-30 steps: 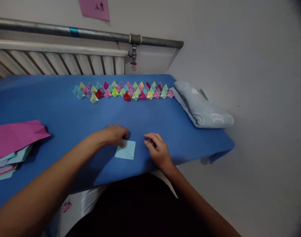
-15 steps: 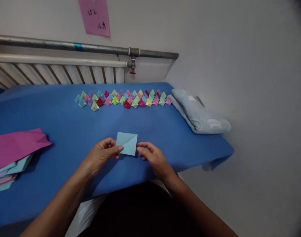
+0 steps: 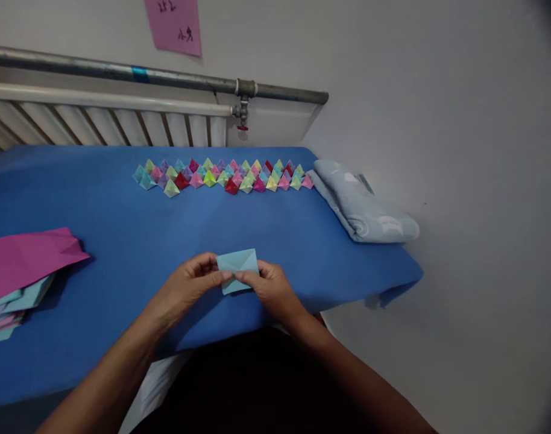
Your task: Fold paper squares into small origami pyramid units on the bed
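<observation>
A small light-blue square of paper (image 3: 237, 261) with diagonal creases is held above the blue cloth, close to my body. My left hand (image 3: 198, 274) is closed on its left side, the thumb lying across the front face. On the right side my right hand (image 3: 269, 282) grips the same paper, its thumb also on the front. The two thumb tips nearly meet at the middle of the sheet. The fingers behind the paper are partly hidden.
Rows of colourful folded paper pieces (image 3: 210, 178) stand along the back of the blue-covered surface (image 3: 135, 241). A stack of paper with a magenta sheet (image 3: 31, 259) on top lies left. A folded light-blue blanket (image 3: 361, 208) sits right, by the wall. Behind are a radiator (image 3: 108, 123) and pipe (image 3: 185, 81).
My right hand has moved in from the paper's right edge and now grips it, thumb on the front. The paper has tilted slightly. The whole view has shifted a little.
</observation>
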A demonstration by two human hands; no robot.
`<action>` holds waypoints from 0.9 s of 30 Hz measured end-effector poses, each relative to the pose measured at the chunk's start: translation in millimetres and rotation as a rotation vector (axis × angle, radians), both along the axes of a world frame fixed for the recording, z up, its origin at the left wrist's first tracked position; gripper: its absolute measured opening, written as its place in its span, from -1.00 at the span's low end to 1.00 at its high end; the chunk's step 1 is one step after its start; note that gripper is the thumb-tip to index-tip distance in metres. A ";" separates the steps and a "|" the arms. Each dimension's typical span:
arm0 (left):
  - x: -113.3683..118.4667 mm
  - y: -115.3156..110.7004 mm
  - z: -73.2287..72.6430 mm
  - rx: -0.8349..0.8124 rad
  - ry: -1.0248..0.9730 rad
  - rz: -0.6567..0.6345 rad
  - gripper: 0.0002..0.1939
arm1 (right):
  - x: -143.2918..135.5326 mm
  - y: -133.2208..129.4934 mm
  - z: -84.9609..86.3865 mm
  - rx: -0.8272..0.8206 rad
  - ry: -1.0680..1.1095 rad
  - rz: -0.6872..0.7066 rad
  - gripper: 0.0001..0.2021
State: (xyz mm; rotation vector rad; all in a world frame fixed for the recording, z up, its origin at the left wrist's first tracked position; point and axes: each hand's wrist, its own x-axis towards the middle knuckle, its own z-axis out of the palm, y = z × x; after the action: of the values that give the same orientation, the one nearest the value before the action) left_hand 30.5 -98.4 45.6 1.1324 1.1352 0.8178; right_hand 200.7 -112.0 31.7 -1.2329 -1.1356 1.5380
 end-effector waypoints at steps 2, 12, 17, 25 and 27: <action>-4.9 6.3 6.8 0.026 0.095 -0.072 -0.77 | 3.4 0.8 -1.4 0.075 -0.101 0.040 -0.83; -12.5 20.3 -24.7 1.110 0.764 -0.149 -0.89 | 22.2 32.8 -14.5 1.213 -1.082 0.211 -0.89; -10.7 3.8 -42.7 1.305 0.943 -0.161 -0.79 | 24.5 31.6 -27.9 1.355 -1.200 0.277 -0.83; -14.7 -16.1 -35.2 1.197 0.982 -0.311 -0.83 | 30.4 3.9 -25.8 1.142 -1.218 0.363 -0.79; -17.1 -17.3 -35.1 1.190 0.966 -0.300 -0.81 | 32.7 -1.1 -24.8 1.055 -1.181 0.366 -0.78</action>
State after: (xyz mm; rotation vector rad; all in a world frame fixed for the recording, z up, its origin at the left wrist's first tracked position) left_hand 13.3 -115.7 10.5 2.8248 1.1362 0.6844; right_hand 233.4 -113.0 6.9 -1.1015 -2.5487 0.0498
